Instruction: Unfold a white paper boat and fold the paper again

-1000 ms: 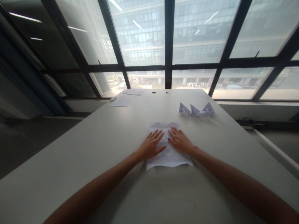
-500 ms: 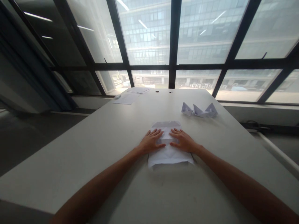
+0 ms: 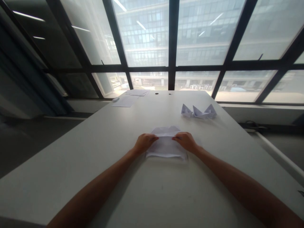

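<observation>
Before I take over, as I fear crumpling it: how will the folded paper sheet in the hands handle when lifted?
The folded paper sheet should feel light, being thin paper. It will probably flex: its near edge looks uneven. It may crease where the left hand and right hand pinch it.

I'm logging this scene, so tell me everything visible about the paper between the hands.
The white paper looks thin and creased, partly folded, with slanted far corners and a wavy near edge. On the pale table, the left hand and right hand pinch it from opposite sides along a crosswise edge.
</observation>
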Available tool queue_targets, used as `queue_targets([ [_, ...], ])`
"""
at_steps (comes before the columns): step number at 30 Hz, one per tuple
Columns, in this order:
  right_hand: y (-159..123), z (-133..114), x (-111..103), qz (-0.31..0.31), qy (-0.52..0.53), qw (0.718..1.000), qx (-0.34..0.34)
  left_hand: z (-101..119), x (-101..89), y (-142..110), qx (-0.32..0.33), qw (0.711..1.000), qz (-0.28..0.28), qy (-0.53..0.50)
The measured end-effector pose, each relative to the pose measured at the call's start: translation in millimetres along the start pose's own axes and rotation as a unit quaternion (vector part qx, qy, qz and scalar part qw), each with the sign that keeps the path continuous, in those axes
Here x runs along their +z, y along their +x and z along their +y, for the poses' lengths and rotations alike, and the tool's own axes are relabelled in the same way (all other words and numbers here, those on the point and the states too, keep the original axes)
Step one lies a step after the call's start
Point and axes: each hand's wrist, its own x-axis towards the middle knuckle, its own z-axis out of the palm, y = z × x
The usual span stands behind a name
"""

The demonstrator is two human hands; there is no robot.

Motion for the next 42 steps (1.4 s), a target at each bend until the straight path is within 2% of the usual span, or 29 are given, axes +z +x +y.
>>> queue_targets([
  [3,3,-3,-1,0.092,0.111,0.988,0.046,8,-5.5,0,-0.024,0.996,0.067,-0.045],
  [5,5,-5,-2,0.15,0.207,0.963,0.082,13,-9.5,1,-0.064,0.984,0.134,-0.101],
  [6,5,-7,-2,0.16,0.26,0.947,0.101,15,-11.0,1,-0.087,0.974,0.169,-0.126],
  [9,4,-11,-1,0.106,0.418,0.89,0.147,19,-11.8,3,-0.158,0.934,0.254,-0.194],
  [11,3,-12,2,0.064,0.467,0.868,0.156,18,-8.9,4,-0.206,0.909,0.277,-0.236],
  [13,3,-11,8,0.072,0.452,0.874,0.161,14,-4.5,6,-0.235,0.891,0.27,-0.28],
  [16,4,-7,15,0.116,0.395,0.893,0.18,8,1.2,7,-0.216,0.882,0.249,-0.336],
  [18,4,-6,16,0.137,0.367,0.896,0.209,6,2.5,8,-0.189,0.888,0.262,-0.326],
  [21,4,-6,14,0.144,0.325,0.904,0.237,7,1.7,8,-0.124,0.92,0.301,-0.218],
  [23,3,-8,14,0.122,0.292,0.919,0.235,12,2.3,5,-0.054,0.952,0.274,-0.122],
  [24,2,-9,15,0.106,0.277,0.927,0.231,15,3.8,3,-0.022,0.968,0.236,-0.078],
  [26,1,-13,17,0.075,0.244,0.941,0.221,21,9.2,-2,0.015,0.992,0.123,-0.014],
  [29,-3,-20,16,0.046,0.154,0.966,0.202,28,19.5,-9,0.019,0.996,-0.055,0.072],
  [31,-5,-26,13,0.051,0.047,0.983,0.17,30,23.9,-12,0.024,0.985,-0.128,0.113],
  [34,-7,-36,9,0.078,-0.092,0.99,0.077,33,25.1,-14,0.034,0.975,-0.166,0.141],
  [36,-6,-42,11,0.068,-0.114,0.991,0.012,37,25.0,-15,0.044,0.973,-0.174,0.144],
  [39,-6,-47,22,-0.009,-0.097,0.994,-0.047,46,27.4,-16,0.064,0.974,-0.171,0.136],
  [42,-8,-46,34,-0.102,-0.096,0.989,-0.044,52,32.4,-16,0.067,0.976,-0.159,0.134],
])
